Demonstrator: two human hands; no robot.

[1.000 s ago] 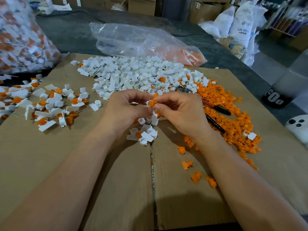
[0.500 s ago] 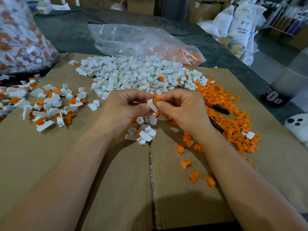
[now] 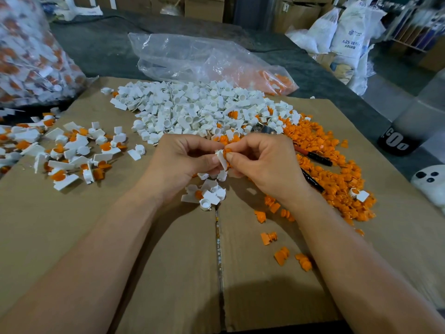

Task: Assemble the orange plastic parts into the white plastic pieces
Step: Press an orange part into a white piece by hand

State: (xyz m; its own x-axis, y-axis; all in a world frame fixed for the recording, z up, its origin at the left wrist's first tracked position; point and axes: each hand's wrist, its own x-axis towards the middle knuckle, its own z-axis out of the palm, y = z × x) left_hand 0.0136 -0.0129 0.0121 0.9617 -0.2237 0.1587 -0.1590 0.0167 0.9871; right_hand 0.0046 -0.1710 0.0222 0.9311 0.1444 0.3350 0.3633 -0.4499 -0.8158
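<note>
I see the L hand (image 3: 183,162) pinch a white piece (image 3: 221,159) w/ thumb & fingers, mid-view, above the cardboard (image 3: 96,225). Its flat tab runs mostly up-down, top end leaning a bit left. The R hand (image 3: 262,165) pinches an orange part (image 3: 227,150) touching the tab's top end. A white pile (image 3: 192,112) sits behind the hands, an orange pile (image 3: 337,169) on the right.
</note>
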